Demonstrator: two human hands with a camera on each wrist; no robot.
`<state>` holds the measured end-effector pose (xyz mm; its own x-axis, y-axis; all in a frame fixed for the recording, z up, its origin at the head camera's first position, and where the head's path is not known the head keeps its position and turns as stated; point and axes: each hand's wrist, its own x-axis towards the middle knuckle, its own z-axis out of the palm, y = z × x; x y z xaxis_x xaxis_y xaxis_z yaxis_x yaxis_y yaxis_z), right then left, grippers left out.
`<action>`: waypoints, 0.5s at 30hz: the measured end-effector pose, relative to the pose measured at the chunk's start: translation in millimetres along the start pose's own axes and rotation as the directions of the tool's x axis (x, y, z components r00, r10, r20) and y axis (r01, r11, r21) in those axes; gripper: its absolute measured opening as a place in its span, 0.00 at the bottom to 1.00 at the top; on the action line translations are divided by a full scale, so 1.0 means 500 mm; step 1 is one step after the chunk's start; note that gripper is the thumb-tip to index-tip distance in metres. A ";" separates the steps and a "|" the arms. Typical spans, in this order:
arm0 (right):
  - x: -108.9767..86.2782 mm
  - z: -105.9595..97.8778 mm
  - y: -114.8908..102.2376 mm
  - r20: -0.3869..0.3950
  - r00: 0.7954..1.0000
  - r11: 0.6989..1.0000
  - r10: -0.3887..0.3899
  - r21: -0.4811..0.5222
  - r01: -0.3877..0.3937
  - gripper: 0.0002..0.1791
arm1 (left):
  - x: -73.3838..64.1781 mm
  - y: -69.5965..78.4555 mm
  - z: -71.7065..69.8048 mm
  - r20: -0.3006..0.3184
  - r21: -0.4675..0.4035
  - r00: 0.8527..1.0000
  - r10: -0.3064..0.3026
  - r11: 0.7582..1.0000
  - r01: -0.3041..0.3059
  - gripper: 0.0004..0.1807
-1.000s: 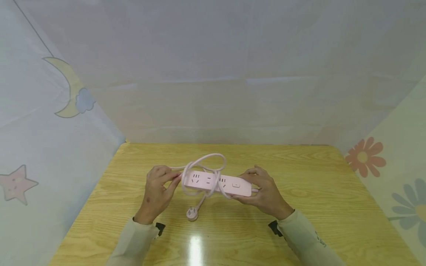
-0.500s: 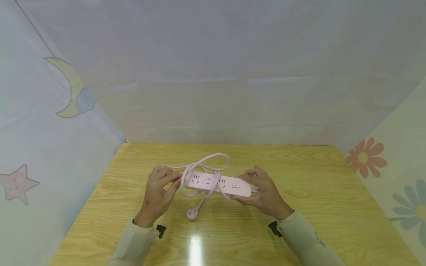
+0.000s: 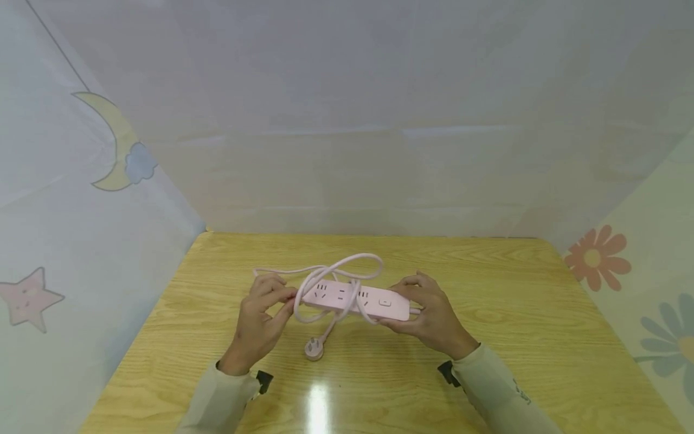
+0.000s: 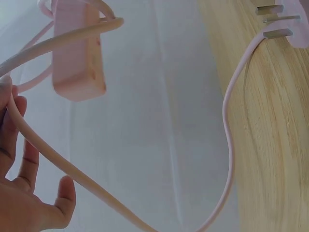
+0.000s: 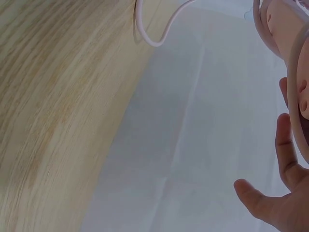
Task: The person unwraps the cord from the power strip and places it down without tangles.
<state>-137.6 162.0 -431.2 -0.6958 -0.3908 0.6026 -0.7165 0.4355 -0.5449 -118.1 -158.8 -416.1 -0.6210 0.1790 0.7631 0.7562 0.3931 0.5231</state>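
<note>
Between my hands is a pink power strip (image 3: pixel 385 295), its socket face turned toward me and its cord (image 3: pixel 364 255) looped around it. My right hand (image 3: pixel 434 316) grips the strip's right end, thumb on the near edge and fingers on the far edge. At the left end, my left hand (image 3: pixel 255 322) pinches the cord between thumb and fingertips. In the left wrist view, the strip's end (image 4: pixel 77 72) hangs apart from the pinching fingers (image 4: pixel 6 92). The three-pin plug (image 3: pixel 314 348) lies below the strip, prongs upward. One stretch of cord arcs out beyond my left hand.
A wood-grain table (image 3: pixel 515 289) lies beneath the hands. Pale fabric walls with printed shapes, including a moon (image 3: pixel 111 144) and a red flower (image 3: pixel 592 258), enclose the back and sides.
The upper cord loop has shifted to the right, and more cord shows beyond my left hand. The left fingers have spread slightly. The right hand and plug stay almost still.
</note>
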 end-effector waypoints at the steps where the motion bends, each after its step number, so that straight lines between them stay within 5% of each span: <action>1: 0.000 0.000 0.000 0.000 1.000 1.000 -0.003 -0.003 0.003 0.25 | -0.001 0.001 0.000 0.004 -0.014 1.000 -0.011 1.000 0.011 0.07; 5: -0.001 0.001 0.004 -0.005 1.000 1.000 -0.017 -0.008 0.017 0.24 | -0.003 0.002 0.000 0.015 -0.062 1.000 -0.002 0.998 0.003 0.14; 9: -0.002 0.002 0.007 -0.014 1.000 1.000 -0.024 -0.009 0.024 0.24 | -0.007 -0.001 0.000 0.036 -0.111 0.999 0.034 0.993 -0.030 0.01; 15: -0.002 0.002 0.007 -0.020 1.000 1.000 -0.016 -0.026 0.015 0.24 | -0.010 -0.001 -0.002 0.081 -0.170 0.995 0.066 0.984 -0.051 0.17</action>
<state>-139.5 163.3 -434.5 -0.6833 -0.3815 0.6226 -0.7255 0.4504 -0.5203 -115.2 -160.7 -420.0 -0.5846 0.2772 0.7625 0.8111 0.2240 0.5404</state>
